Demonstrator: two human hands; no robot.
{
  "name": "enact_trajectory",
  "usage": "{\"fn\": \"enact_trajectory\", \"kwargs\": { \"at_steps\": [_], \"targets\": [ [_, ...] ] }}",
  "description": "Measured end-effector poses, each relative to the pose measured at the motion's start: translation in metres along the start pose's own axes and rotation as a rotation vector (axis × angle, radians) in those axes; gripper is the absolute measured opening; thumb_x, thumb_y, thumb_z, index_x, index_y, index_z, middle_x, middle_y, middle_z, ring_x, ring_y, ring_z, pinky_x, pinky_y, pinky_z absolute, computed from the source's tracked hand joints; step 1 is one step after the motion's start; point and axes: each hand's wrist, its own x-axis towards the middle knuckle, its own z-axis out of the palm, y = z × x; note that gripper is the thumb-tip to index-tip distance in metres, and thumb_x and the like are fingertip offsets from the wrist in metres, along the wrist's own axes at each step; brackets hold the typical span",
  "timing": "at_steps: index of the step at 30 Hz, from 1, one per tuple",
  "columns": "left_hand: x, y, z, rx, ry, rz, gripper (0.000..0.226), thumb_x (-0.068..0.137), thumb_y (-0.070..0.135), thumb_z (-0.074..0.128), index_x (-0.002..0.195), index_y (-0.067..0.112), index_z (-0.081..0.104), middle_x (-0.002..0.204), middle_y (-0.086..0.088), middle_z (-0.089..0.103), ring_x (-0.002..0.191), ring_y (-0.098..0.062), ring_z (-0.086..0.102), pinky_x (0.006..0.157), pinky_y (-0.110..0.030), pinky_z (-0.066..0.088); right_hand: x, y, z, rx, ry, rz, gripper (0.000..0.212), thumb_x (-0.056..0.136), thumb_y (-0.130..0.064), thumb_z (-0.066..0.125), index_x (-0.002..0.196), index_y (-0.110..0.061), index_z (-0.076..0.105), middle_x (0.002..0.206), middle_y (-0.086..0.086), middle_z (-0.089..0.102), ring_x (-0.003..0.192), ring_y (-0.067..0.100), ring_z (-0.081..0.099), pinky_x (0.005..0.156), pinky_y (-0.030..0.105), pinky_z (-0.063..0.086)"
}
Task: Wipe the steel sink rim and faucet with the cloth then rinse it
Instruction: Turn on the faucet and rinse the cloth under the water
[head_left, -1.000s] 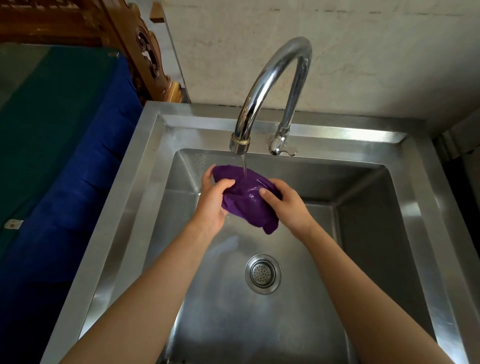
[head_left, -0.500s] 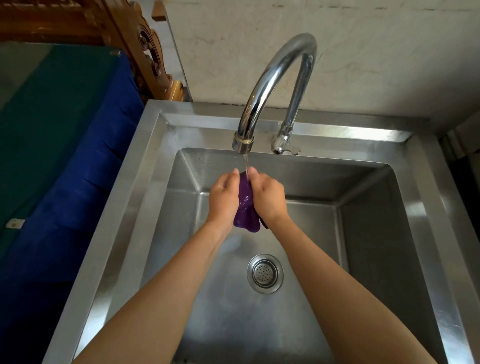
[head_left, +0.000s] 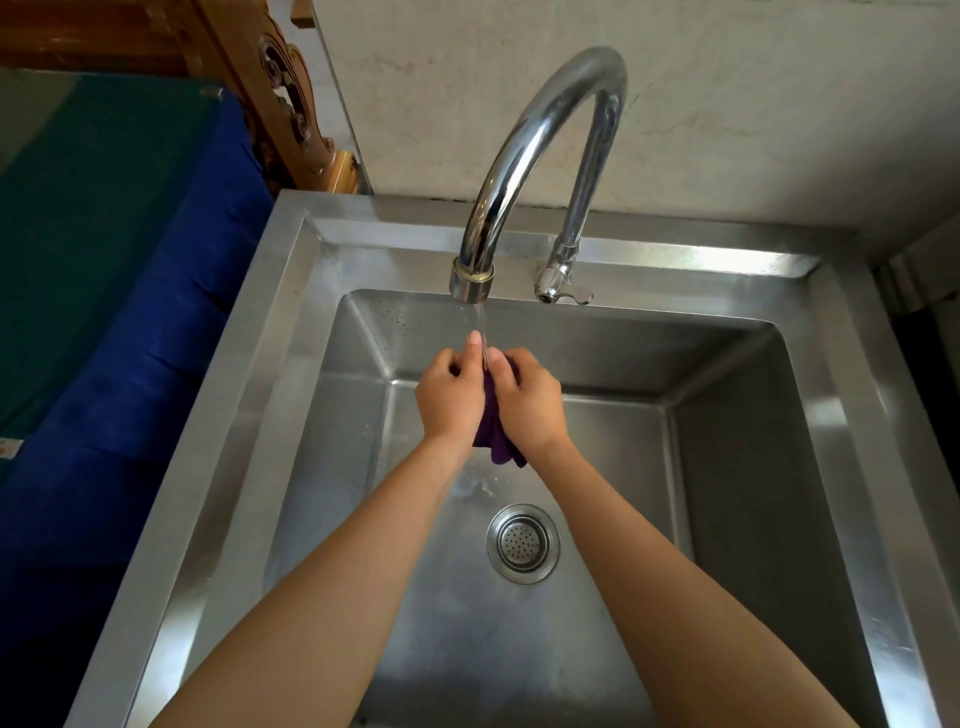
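A purple cloth (head_left: 496, 436) is bunched between my two hands over the steel sink basin. My left hand (head_left: 451, 397) and my right hand (head_left: 530, 400) both grip it, knuckles close together, so most of the cloth is hidden; a crumpled end hangs below the wrists. A thin stream of water falls from the spout of the curved chrome faucet (head_left: 524, 150) onto my fingers and the cloth. The steel sink rim (head_left: 249, 332) frames the basin on all sides.
A round drain strainer (head_left: 523, 543) sits in the basin floor below my hands. The faucet's small lever handle (head_left: 563, 291) stands at the back rim. A blue and green cloth-covered surface (head_left: 104, 260) and carved wooden furniture (head_left: 280, 98) lie left of the sink.
The cloth was spread wide between my hands a second ago; my hands have come together and squeezed it into a tight bunch under the running water.
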Motion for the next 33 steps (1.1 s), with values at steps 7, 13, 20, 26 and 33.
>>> {"fn": "enact_trajectory", "kwargs": {
  "at_steps": [7,13,20,26,33],
  "targets": [
    [0.003,-0.005,0.002,0.033,0.039,0.056,0.044,0.095,0.033,0.045,0.053,0.019,0.043,0.053,0.002,0.048,0.052,-0.012,0.043,0.053,-0.028,0.036,0.011,0.0,0.006,-0.083,0.023,0.047,0.047,0.097,-0.041,0.033,0.066,-0.011,0.053,0.071,0.016,0.063,0.071,0.035,0.064,0.069,0.046,0.055],
    [0.001,-0.009,0.005,-0.056,-0.031,0.022,0.04,0.095,0.035,0.045,0.059,0.018,0.044,0.057,0.004,0.046,0.055,-0.011,0.044,0.055,-0.026,0.035,0.027,0.006,0.001,-0.026,-0.028,0.15,0.052,0.095,-0.039,0.041,0.048,-0.018,0.041,0.056,0.003,0.048,0.061,0.024,0.048,0.068,0.035,0.043],
    [0.009,-0.026,-0.002,-0.243,-0.069,-0.149,0.042,0.082,0.032,0.067,0.116,0.025,0.043,0.103,0.003,0.055,0.092,-0.014,0.059,0.079,-0.027,0.05,0.028,0.018,-0.024,0.15,-0.242,0.29,0.054,0.091,-0.056,0.04,0.132,-0.021,0.047,0.123,0.005,0.056,0.113,0.022,0.055,0.099,0.034,0.043],
    [0.012,-0.023,0.004,-0.277,-0.089,-0.307,0.009,0.091,0.03,0.056,0.087,0.023,0.061,0.094,-0.003,0.064,0.088,-0.022,0.062,0.063,-0.028,0.049,0.013,0.022,-0.013,-0.175,-0.241,-0.122,0.038,0.088,-0.022,0.059,0.125,-0.017,0.055,0.118,0.011,0.062,0.11,0.025,0.056,0.094,0.032,0.044],
    [0.001,-0.021,0.014,-0.262,-0.042,-0.199,0.042,0.094,0.044,0.043,0.063,0.022,0.061,0.066,-0.005,0.063,0.073,-0.031,0.061,0.072,-0.051,0.05,0.022,0.004,-0.001,-0.345,0.038,-0.085,0.04,0.098,-0.034,0.037,0.082,-0.004,0.058,0.084,0.022,0.067,0.079,0.039,0.059,0.064,0.033,0.038]
  ]
}}
